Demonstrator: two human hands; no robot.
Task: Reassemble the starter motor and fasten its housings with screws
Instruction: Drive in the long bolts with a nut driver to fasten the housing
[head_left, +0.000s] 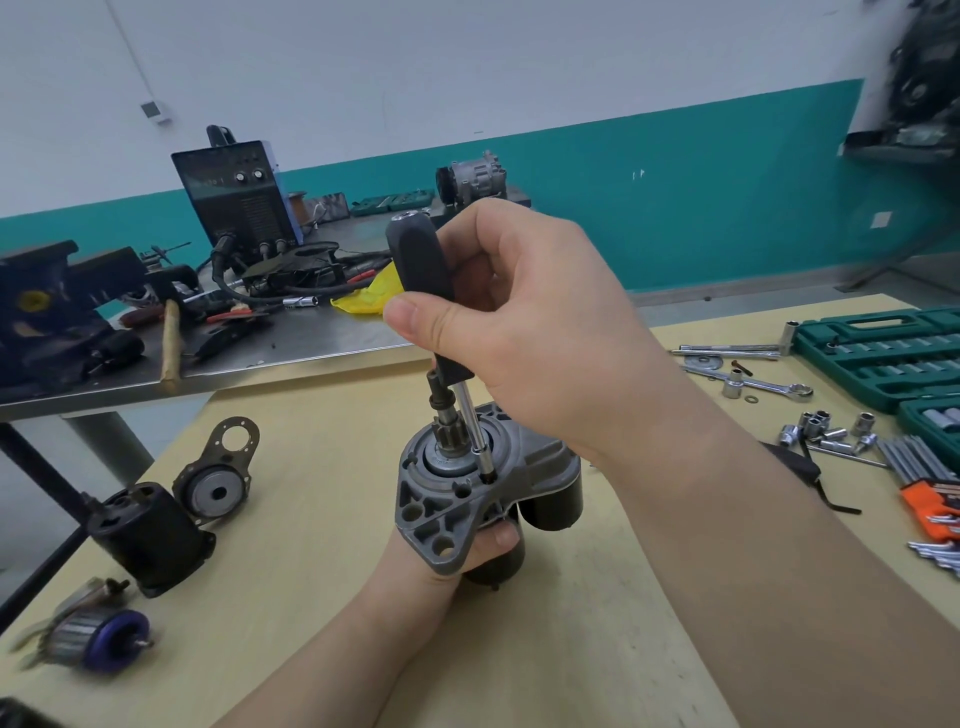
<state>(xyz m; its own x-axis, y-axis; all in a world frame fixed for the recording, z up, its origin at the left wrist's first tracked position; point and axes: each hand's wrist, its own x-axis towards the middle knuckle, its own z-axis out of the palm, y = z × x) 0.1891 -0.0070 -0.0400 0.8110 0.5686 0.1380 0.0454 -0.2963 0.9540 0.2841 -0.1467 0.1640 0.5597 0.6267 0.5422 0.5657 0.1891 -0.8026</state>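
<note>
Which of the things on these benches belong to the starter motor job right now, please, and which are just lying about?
In use:
right hand gripping the screwdriver
left hand holding the starter motor

Lying about:
black motor casing
end plate
armature
green socket case
loose sockets
hex keys
welding machine

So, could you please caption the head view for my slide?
Right hand drives a screwdriver into the starter motor housing, steadied by the left hand.
</note>
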